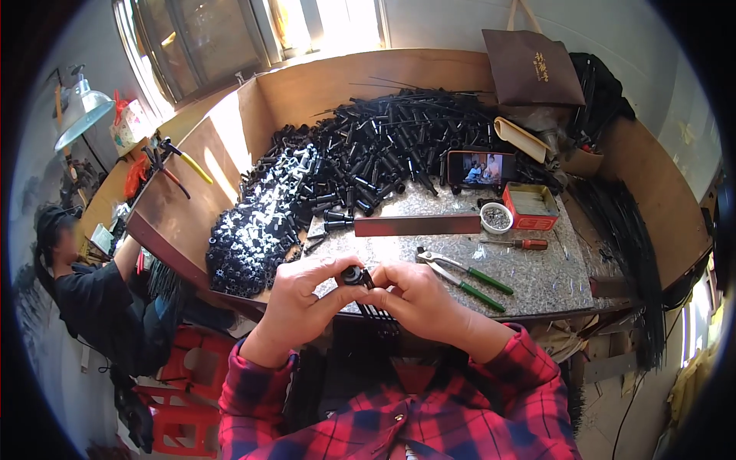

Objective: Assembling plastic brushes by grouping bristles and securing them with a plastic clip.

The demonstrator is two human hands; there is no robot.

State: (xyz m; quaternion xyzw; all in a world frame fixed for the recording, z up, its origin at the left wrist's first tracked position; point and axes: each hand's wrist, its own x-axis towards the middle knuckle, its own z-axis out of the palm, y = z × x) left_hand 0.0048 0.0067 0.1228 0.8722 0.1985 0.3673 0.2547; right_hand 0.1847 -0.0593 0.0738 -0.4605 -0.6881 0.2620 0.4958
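Observation:
My left hand [308,297] and my right hand [414,297] meet in front of my body at the table's near edge. Between them is a black part [352,275] with a round end. The left fingers and thumb wrap around this part. Thumb and forefinger of my right hand pinch close beside it, where thin black rods [376,310] hang below; my fingers hide exactly what they grip. Green-handled pliers [464,280] lie with jaws apart to the right of my hands. Beyond the hands, a long flat bar [416,225] rests on the speckled board [383,253].
Black tubular parts [383,153] are heaped at the back and left. A white cup [497,229], red box [534,221], screwdriver [529,244] and phone [481,169] stand or lie right. Long black rods [632,245] overhang the right edge. Another person [100,299] sits left.

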